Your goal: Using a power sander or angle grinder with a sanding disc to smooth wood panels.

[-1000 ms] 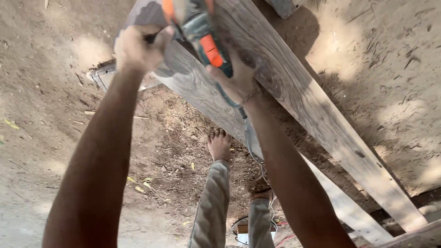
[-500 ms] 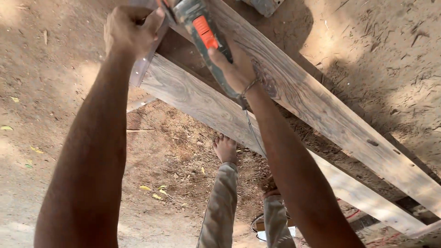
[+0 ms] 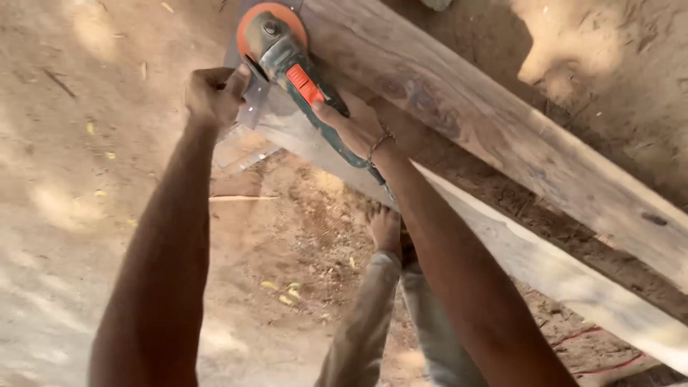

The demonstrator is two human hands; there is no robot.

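Angle grinder (image 3: 297,79) is clamped by the body in the right hand (image 3: 351,125), side handle fisted by the left hand (image 3: 211,93), apparently for steadiness. Orange disc is held flat at the upper plank's (image 3: 502,136) end, above the dirt ground (image 3: 86,215).

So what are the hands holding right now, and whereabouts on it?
An angle grinder in both hands: the right hand wraps its green body behind the orange switch, and the left hand grips its side handle near the disc.
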